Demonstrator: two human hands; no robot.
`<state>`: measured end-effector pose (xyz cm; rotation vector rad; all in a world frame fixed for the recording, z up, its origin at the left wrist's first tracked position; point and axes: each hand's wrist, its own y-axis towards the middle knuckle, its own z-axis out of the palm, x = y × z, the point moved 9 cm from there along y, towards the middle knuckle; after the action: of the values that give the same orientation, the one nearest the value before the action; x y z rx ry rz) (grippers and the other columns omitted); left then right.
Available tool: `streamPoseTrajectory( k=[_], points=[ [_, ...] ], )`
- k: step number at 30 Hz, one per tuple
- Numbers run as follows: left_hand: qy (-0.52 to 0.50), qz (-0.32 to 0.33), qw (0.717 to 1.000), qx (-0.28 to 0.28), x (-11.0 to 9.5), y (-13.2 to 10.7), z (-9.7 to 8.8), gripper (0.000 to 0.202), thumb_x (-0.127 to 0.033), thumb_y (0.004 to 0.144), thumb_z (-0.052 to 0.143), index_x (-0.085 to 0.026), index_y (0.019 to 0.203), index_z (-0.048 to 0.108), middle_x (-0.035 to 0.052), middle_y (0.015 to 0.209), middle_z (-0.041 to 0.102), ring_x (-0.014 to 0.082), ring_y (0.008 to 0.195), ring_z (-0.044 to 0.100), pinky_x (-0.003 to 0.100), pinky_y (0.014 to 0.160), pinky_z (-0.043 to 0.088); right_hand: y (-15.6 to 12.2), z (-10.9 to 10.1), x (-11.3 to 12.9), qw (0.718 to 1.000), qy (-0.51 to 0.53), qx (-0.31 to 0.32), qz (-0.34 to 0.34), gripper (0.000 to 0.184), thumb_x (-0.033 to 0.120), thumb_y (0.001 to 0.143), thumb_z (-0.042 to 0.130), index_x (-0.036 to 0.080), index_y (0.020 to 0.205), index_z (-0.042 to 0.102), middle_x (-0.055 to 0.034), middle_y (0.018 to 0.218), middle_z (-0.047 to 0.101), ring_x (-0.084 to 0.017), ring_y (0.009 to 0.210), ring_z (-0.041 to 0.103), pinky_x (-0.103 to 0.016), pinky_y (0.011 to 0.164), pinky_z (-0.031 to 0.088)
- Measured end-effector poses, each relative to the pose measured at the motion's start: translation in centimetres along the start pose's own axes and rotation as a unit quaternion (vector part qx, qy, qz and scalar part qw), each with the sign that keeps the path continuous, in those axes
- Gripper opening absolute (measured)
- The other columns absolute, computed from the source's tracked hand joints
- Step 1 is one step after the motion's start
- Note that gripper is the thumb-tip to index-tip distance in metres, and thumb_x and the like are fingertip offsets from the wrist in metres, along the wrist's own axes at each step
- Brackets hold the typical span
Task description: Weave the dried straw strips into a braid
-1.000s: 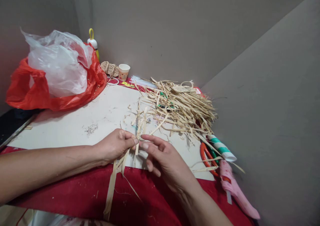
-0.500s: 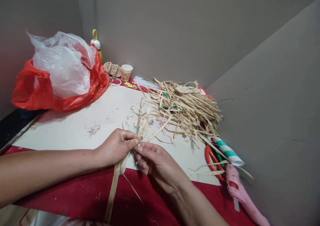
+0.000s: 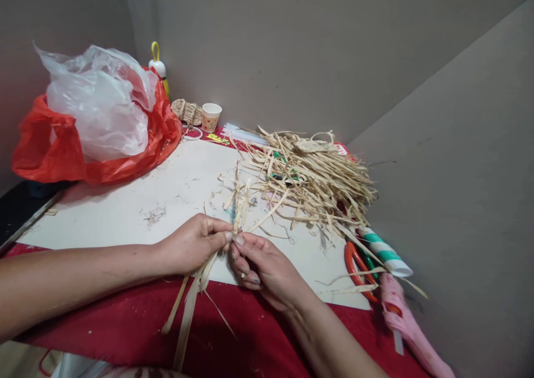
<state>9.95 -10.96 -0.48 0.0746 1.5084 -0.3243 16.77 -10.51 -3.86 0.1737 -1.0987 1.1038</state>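
A narrow braid of dry straw [image 3: 237, 200] runs up the white board from between my fingers. My left hand [image 3: 198, 243] is closed, pinching the braid's near end between thumb and forefinger. Flat straw strips [image 3: 187, 317] hang out below it over the red cloth. Touching it from the right, my right hand [image 3: 261, 264] pinches the same end of the braid, its other fingers curled underneath. The exact crossing of the strips is hidden by my fingertips.
A heap of dry straw [image 3: 321, 172] covers the board's right side. Scissors with orange handles [image 3: 354, 266], a green-striped roll [image 3: 386, 253] and a pink cloth-like item [image 3: 406, 322] lie at right. A red plastic bag [image 3: 54, 150] and a paper cup [image 3: 211, 117] stand at back left.
My right hand has shifted slightly right and its fingers have curled more. Another straw strip now shows hanging below my left hand. The view has shifted slightly.
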Motion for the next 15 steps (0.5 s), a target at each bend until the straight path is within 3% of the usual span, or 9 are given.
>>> streamPoseTrajectory(
  k=[6,9,12,15],
  points=[
    [-0.003,-0.009,0.999,0.032,0.2,-0.1,0.8,0.029,-0.034,0.087,0.044,-0.017,0.088,0.068,0.0045,0.083,0.07,0.0158,0.081,0.062,0.025,0.081,0.043,0.0,-0.6,0.0,0.998,-0.019,-0.046,-0.04,0.03,0.041,0.083,0.057,0.016,0.068,0.052,0.0081,0.044,0.041,-0.003,0.035,0.023,-0.017,0.034,0.015],
    [0.064,0.001,0.998,0.029,-0.3,0.0,0.4,0.028,-0.028,0.086,0.043,-0.018,0.088,0.069,0.0033,0.085,0.07,0.0148,0.081,0.06,0.022,0.079,0.042,-0.2,-1.2,0.2,0.992,-0.072,-0.09,-0.059,0.033,0.039,0.085,0.054,0.016,0.062,0.049,0.0081,0.042,0.039,-0.004,0.035,0.025,-0.018,0.036,0.018],
    [0.131,-0.003,0.991,0.015,-0.6,0.0,-0.2,0.027,-0.024,0.084,0.044,-0.017,0.079,0.07,0.0011,0.077,0.067,0.0122,0.071,0.056,0.019,0.069,0.04,-0.3,-1.5,0.4,0.982,-0.131,-0.121,-0.07,0.036,0.037,0.086,0.052,0.016,0.057,0.047,0.0082,0.041,0.037,-0.004,0.036,0.025,-0.018,0.038,0.021],
    [0.099,-0.066,0.993,0.027,0.2,-0.2,-0.3,0.027,-0.027,0.084,0.044,-0.016,0.077,0.068,-0.0009,0.065,0.062,0.0081,0.053,0.047,0.017,0.052,0.035,-0.4,-1.6,0.5,0.971,-0.175,-0.143,-0.077,0.036,0.036,0.084,0.052,0.016,0.055,0.047,0.0076,0.04,0.037,-0.005,0.037,0.027,-0.018,0.039,0.023]
  ],
)
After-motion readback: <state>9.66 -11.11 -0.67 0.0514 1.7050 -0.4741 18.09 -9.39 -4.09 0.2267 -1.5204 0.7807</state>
